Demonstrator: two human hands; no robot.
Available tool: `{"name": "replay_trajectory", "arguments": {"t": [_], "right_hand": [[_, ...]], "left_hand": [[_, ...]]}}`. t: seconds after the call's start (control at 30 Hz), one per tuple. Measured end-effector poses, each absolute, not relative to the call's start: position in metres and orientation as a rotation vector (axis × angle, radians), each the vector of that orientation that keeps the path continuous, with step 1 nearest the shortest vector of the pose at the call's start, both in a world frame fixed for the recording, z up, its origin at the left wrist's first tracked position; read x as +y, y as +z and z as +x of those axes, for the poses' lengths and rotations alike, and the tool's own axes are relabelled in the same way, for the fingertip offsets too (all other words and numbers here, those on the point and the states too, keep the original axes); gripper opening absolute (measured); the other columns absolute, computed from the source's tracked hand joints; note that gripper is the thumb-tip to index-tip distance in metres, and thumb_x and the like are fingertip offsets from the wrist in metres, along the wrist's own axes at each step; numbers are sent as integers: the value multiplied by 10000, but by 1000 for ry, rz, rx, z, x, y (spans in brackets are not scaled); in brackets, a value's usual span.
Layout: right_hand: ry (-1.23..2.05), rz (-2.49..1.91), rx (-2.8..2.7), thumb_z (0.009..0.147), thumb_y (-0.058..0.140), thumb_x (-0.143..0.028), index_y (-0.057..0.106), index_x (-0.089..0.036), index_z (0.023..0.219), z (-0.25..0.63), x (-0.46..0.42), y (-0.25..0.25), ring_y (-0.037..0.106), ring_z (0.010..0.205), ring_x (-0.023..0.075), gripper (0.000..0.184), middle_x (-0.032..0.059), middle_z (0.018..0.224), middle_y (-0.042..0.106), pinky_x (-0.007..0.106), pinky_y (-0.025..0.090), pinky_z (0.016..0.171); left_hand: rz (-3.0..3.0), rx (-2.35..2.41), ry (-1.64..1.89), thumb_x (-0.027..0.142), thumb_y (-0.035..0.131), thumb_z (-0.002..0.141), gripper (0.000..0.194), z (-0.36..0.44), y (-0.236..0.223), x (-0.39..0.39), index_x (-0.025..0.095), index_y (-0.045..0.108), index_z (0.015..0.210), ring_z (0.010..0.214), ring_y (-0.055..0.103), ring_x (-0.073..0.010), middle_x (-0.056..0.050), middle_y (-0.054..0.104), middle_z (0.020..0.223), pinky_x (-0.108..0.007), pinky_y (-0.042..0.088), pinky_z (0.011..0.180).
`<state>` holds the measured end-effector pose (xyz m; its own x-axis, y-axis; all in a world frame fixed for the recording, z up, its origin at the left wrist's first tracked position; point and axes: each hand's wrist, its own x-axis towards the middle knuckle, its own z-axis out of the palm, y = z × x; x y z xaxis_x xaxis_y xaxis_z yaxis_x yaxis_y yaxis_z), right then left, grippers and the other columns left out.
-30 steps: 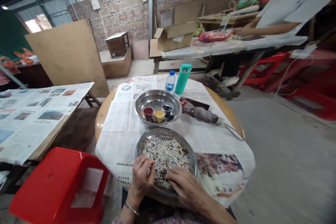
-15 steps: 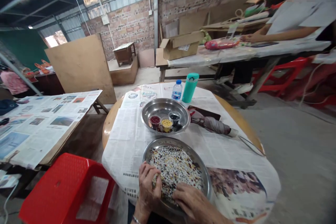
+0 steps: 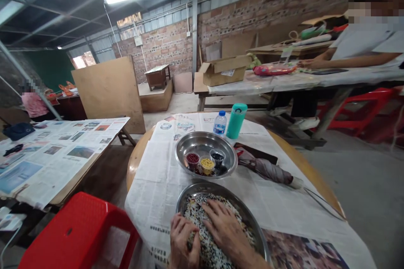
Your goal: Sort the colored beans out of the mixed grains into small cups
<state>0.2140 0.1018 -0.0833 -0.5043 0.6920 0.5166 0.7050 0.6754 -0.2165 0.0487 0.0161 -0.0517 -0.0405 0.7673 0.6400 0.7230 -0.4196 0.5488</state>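
Note:
A steel basin (image 3: 263, 235) holds white rice mixed with dark, red and yellow beans (image 3: 197, 206). My left hand (image 3: 184, 239) is curled at the basin's left side, with some of the mix showing between fingers and thumb. My right hand (image 3: 229, 231) lies on the mix with its fingers stretched and apart. Beyond them a second steel basin (image 3: 181, 145) contains small clear cups: one of red beans (image 3: 192, 159), one of yellow beans (image 3: 207, 164) and one of black beans (image 3: 217, 157).
Newspaper (image 3: 151, 185) covers the round table. Behind the basins stand a water bottle (image 3: 220, 124) and a turquoise flask (image 3: 237, 121). A folded umbrella (image 3: 267, 168) lies at right. A red stool (image 3: 78, 231) stands at lower left. Another person (image 3: 362, 46) sits at a far table.
My right hand has moved forward over the mix, and its bent fingers have stretched out. My left hand stays curled at the left side. The camera view has tilted up a little.

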Motion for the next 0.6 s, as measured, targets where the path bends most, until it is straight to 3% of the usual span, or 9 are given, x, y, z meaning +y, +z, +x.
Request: {"name": "replay_trajectory", "arguments": {"t": [0.2, 0.37, 0.47, 0.53, 0.6], "right_hand": [[120, -724, -2543, 797, 591, -129, 666, -287, 1272, 200, 82, -91, 603, 1223, 256, 506, 57, 1305, 695, 436, 452, 1037], [175, -655, -2503, 866, 599, -184, 730, -290, 1011, 238, 80, -88, 653, 1131, 223, 222, 25, 1147, 748, 382, 488, 1002], [-6, -764, -2375, 917, 558, -258, 727, -285, 1059, 267, 91, -98, 672, 1093, 225, 223, 41, 1158, 746, 382, 515, 966], [-116, -908, -2304, 945, 511, -359, 726, -238, 1097, 280, 98, -110, 674, 1082, 264, 290, 93, 1162, 741, 412, 539, 932], [-154, -1051, -2270, 955, 455, -450, 726, -203, 1105, 286, 102, -121, 671, 1082, 304, 396, 141, 1174, 731, 447, 558, 889]], "left_hand": [[2102, 1697, 1524, 86, 496, 835, 153, 52, -60, 16, 217, 576, 830, 810, 658, -198, -10, 678, 794, -441, 499, 958], [2090, 1718, 1429, 88, 523, 823, 152, 52, -54, 11, 211, 597, 873, 841, 651, -197, -12, 671, 827, -483, 487, 1022], [2146, 1749, 1174, 117, 586, 819, 213, 53, -42, 9, 206, 632, 1006, 1059, 612, -250, -72, 663, 1074, -485, 503, 1033], [2147, 1838, 915, 162, 669, 794, 380, 55, -35, 10, 195, 613, 1169, 1289, 489, -332, -133, 556, 1353, -519, 487, 1072], [2112, 1935, 662, 213, 727, 780, 557, 60, -31, 14, 177, 546, 1306, 1388, 376, -395, -177, 424, 1497, -568, 470, 1089]]}}
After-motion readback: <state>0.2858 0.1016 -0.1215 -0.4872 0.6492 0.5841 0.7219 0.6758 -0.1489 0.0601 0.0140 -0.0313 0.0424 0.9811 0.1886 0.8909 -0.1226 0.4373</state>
